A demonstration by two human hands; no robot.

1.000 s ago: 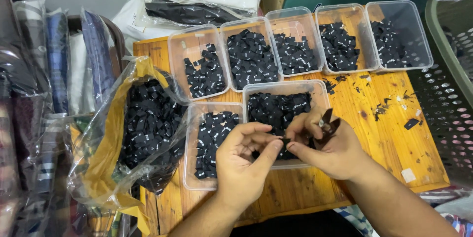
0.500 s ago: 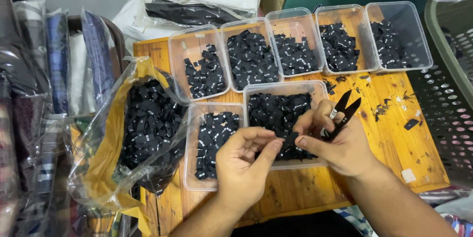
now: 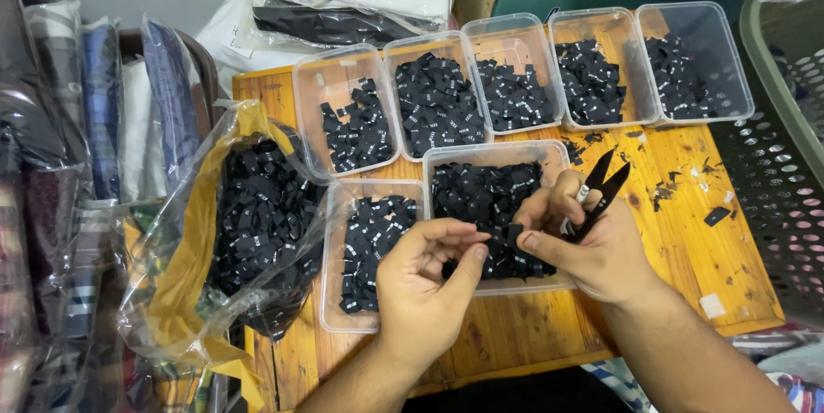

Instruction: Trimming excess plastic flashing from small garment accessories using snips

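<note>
My left hand (image 3: 425,284) hovers over the near edge of a clear tub (image 3: 493,155) of small black labels, its fingertips pinched on a black label (image 3: 512,232). The thumb and forefinger of my right hand (image 3: 592,250) pinch the same label from the other side. That hand also grips black thread snips (image 3: 601,194), blades open and pointing up and away. A second tub (image 3: 335,293) of labels sits just left of my left hand.
Several more clear tubs (image 3: 601,18) of black labels line the back of the wooden table (image 3: 687,233). A plastic bag (image 3: 197,233) full of labels lies at the left. A grey perforated basket (image 3: 785,164) stands at the right. Black scraps (image 3: 717,216) dot the tabletop.
The snips in my right hand have swung up from near the label to point away with blades open. Both hands stay together over the tub.
</note>
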